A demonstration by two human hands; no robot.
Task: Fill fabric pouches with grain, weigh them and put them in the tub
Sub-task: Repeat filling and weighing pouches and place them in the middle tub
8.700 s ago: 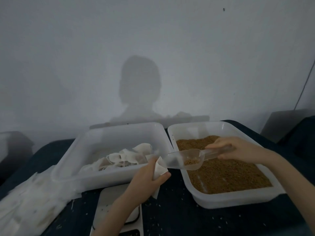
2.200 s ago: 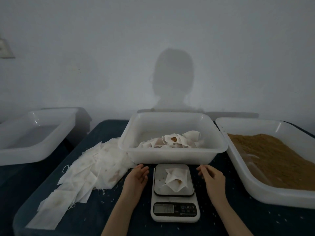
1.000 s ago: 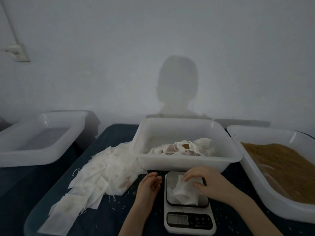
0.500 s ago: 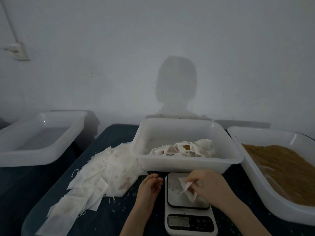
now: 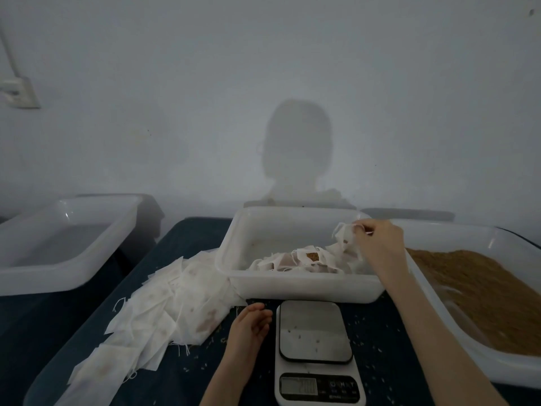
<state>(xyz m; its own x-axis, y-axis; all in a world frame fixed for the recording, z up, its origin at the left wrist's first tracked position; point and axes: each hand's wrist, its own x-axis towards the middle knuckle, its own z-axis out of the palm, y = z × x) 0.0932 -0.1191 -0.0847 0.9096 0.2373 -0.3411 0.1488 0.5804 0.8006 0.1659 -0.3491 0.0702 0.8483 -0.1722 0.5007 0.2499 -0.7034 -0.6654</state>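
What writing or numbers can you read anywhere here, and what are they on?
Nothing can be read for certain.
Scale display: digits too blurred to read.
Scale buttons: a power symbol, then marks too small to read.
Line of print under the buttons: too small to read.
Tubs, pouches and wall: no text visible.

**Unreadable, cropped, covered**

The scale (image 5: 317,351) display is too dim to read; the grain tray (image 5: 456,350) and the empty tub (image 5: 63,272) run past the frame's sides; the middle tub (image 5: 295,290) wall hides the lower filled pouches (image 5: 304,260).
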